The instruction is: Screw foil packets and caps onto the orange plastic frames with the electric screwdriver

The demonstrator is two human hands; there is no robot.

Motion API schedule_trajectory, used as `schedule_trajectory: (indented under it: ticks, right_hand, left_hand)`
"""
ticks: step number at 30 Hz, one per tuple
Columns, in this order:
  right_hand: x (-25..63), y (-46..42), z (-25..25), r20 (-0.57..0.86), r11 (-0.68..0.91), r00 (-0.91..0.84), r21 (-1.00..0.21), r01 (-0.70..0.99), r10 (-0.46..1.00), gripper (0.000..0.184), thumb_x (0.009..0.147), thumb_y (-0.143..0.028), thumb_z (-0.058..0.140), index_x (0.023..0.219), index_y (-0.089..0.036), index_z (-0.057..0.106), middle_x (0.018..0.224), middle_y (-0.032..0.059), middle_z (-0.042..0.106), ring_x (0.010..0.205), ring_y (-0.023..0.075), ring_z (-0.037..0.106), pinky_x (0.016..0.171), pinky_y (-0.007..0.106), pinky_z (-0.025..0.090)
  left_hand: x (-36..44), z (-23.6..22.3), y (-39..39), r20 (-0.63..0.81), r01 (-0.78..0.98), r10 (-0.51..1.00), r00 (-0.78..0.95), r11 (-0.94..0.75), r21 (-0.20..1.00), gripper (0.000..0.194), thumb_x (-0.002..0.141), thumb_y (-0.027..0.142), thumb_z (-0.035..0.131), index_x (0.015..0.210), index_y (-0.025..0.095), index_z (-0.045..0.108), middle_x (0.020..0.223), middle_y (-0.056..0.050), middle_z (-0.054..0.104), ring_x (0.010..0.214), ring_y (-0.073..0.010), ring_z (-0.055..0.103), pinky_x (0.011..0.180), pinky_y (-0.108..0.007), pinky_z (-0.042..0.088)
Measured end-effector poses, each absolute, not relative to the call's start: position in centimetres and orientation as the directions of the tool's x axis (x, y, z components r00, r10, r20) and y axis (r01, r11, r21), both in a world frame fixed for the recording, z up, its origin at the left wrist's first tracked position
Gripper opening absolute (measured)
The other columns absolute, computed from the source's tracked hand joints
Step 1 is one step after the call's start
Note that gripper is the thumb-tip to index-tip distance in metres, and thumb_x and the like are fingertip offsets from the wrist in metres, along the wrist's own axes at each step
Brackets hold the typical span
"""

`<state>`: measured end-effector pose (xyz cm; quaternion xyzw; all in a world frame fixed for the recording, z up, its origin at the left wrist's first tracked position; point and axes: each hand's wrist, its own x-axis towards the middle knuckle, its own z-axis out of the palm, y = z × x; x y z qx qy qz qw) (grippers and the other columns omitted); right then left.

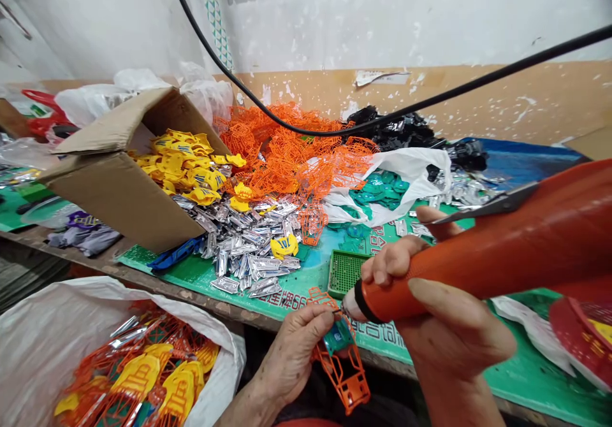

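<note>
My left hand [291,347] pinches an orange plastic lattice frame [351,383] near the table's front edge. A green plastic piece [338,336] sits in that frame. Wrapped around an orange electric screwdriver [482,261] is my right hand [454,331]. The screwdriver points left and down, its tip close to the left fingertips at the frame's upper end. Whether the bit touches a screw is too small to tell. Just behind the tip stands a small green tray [354,260] with a gridded bottom.
A tipped cardboard box [124,197] spills yellow pieces [186,159]. Silver plates [248,242], orange frames [287,150] and a white bag of green pieces [382,191] lie behind. Lower left, a white sack [38,344] holds orange-and-yellow assemblies. A black cable [306,132] hangs across.
</note>
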<state>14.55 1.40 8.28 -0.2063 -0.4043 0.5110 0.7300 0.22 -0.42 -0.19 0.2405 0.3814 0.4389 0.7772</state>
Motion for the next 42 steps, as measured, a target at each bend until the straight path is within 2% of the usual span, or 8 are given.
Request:
schedule_trajectory:
  ticks: [8,13,15,18,24,28,36,42]
  right_hand:
    - [14.5,1.5,8.6,0.367,0.392,0.162,-0.729,-0.561,0.916,0.050,0.071,-0.010,0.060,0.116,-0.031,0.058,0.071,-0.0028,0.060,0.061,0.0138,0.058,0.063,0.033,0.052]
    - [14.8,1.8,8.8,0.399,0.431,0.185,-0.713,-0.553,0.898,0.042,0.070,-0.010,0.062,0.108,-0.029,0.061,0.071,-0.0022,0.061,0.062,0.0137,0.058,0.064,0.032,0.051]
    - [15.1,1.8,8.9,0.411,0.443,0.190,-0.706,-0.553,0.892,0.038,0.071,-0.010,0.063,0.104,-0.029,0.062,0.072,-0.0021,0.061,0.063,0.0134,0.058,0.065,0.032,0.051]
    - [15.6,1.6,8.8,0.415,0.451,0.195,-0.716,-0.533,0.889,0.033,0.072,-0.011,0.064,0.101,-0.028,0.062,0.072,-0.0017,0.061,0.063,0.0135,0.057,0.066,0.033,0.051]
    - [15.8,1.0,8.0,0.378,0.439,0.223,-0.770,-0.464,0.898,0.047,0.070,-0.011,0.065,0.112,-0.029,0.059,0.071,-0.0019,0.061,0.062,0.0142,0.057,0.066,0.034,0.051]
    - [15.4,0.9,7.7,0.368,0.435,0.233,-0.789,-0.435,0.900,0.054,0.067,-0.011,0.066,0.117,-0.028,0.058,0.067,-0.0025,0.061,0.059,0.0143,0.057,0.063,0.033,0.052]
    - [15.0,1.1,7.5,0.358,0.423,0.227,-0.795,-0.436,0.906,0.053,0.067,-0.011,0.066,0.115,-0.030,0.058,0.067,-0.0032,0.060,0.059,0.0139,0.057,0.063,0.033,0.051]
    - [14.9,1.2,7.3,0.371,0.431,0.219,-0.788,-0.439,0.902,0.042,0.069,-0.010,0.066,0.106,-0.029,0.061,0.069,-0.0030,0.061,0.062,0.0131,0.058,0.065,0.032,0.052]
  left_hand:
    - [0.3,-0.3,-0.5,-0.391,-0.493,0.854,0.342,0.518,0.699,0.033,0.063,0.040,0.084,0.075,0.012,0.072,0.066,-0.003,0.065,0.057,-0.0112,0.056,0.054,-0.025,0.053]
    - [0.3,-0.4,-0.5,-0.405,-0.512,0.860,0.311,0.510,0.691,0.039,0.062,0.039,0.085,0.089,0.014,0.073,0.082,-0.005,0.070,0.067,-0.0137,0.061,0.060,-0.026,0.054]
    - [0.1,-0.5,-0.5,-0.416,-0.509,0.863,0.288,0.506,0.697,0.037,0.060,0.034,0.087,0.088,0.014,0.073,0.081,-0.005,0.071,0.068,-0.0139,0.063,0.065,-0.025,0.053]
    - [-0.2,-0.7,-0.4,-0.421,-0.474,0.875,0.238,0.483,0.736,0.035,0.056,0.026,0.087,0.086,0.016,0.073,0.077,-0.003,0.070,0.064,-0.0128,0.062,0.061,-0.023,0.052]
    - [-0.5,-0.5,-0.2,-0.400,-0.422,0.902,0.162,0.429,0.798,0.034,0.058,0.022,0.082,0.090,0.017,0.073,0.089,-0.004,0.070,0.068,-0.0153,0.063,0.057,-0.025,0.054]
    - [-0.4,-0.3,-0.1,-0.412,-0.447,0.895,0.170,0.443,0.777,0.035,0.057,0.022,0.083,0.090,0.018,0.072,0.090,-0.004,0.069,0.069,-0.0165,0.064,0.058,-0.026,0.054]
    - [-0.4,0.2,-0.1,-0.456,-0.485,0.874,0.169,0.476,0.734,0.038,0.055,0.024,0.085,0.090,0.017,0.070,0.088,-0.004,0.070,0.070,-0.0160,0.066,0.059,-0.024,0.052]
    - [-0.3,0.4,-0.1,-0.476,-0.486,0.865,0.159,0.488,0.725,0.038,0.054,0.022,0.084,0.089,0.017,0.068,0.084,-0.003,0.071,0.067,-0.0166,0.066,0.055,-0.024,0.051]
